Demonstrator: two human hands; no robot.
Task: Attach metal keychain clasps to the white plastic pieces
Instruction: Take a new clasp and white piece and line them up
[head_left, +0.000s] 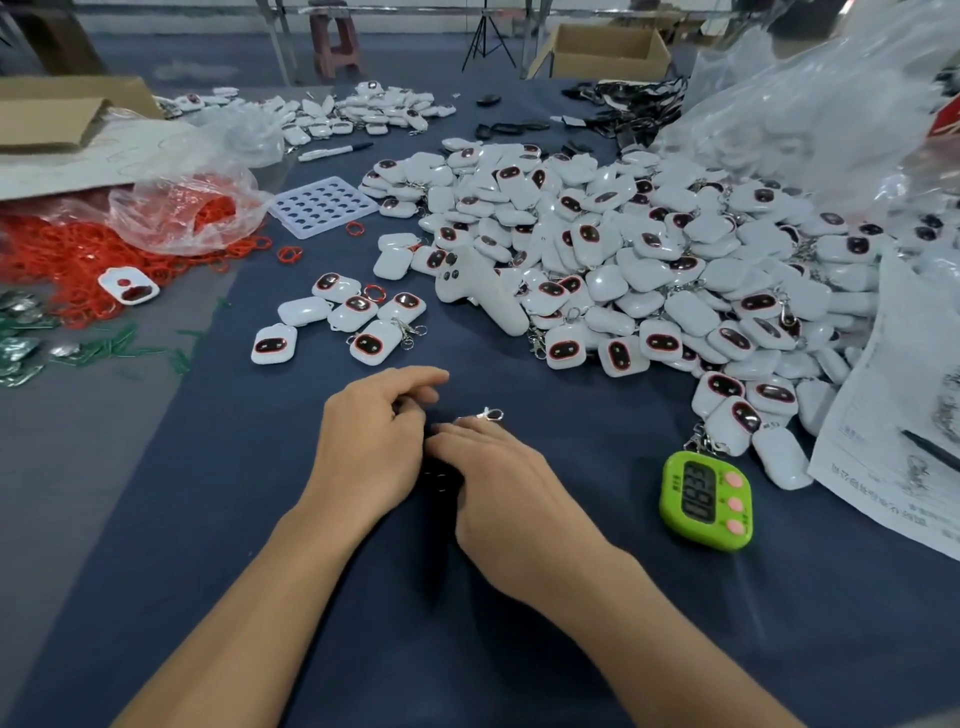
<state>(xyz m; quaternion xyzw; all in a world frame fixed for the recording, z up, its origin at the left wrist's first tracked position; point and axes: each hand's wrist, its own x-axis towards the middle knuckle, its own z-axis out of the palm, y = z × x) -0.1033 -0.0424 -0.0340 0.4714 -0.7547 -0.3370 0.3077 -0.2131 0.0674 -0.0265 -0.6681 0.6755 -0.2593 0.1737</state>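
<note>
My left hand (371, 441) and my right hand (511, 483) rest close together on the dark blue cloth (249, 467), fingers curled inward and touching. A metal keychain clasp (488, 414) sticks out beyond my right fingertips, and they seem to pinch it. What my left fingers hold is hidden. A big heap of white plastic pieces (623, 260) with dark oval windows lies beyond, to the right. A small group of white pieces (343, 317) sits ahead of my left hand, some with clasps on.
A green timer (706, 501) lies right of my hands. Red rings (78, 249) and a plastic bag (182, 208) are at left, a white hole tray (322, 205) behind. A white controller-shaped object (483, 291) lies on the heap. Printed paper (893, 441) is at right.
</note>
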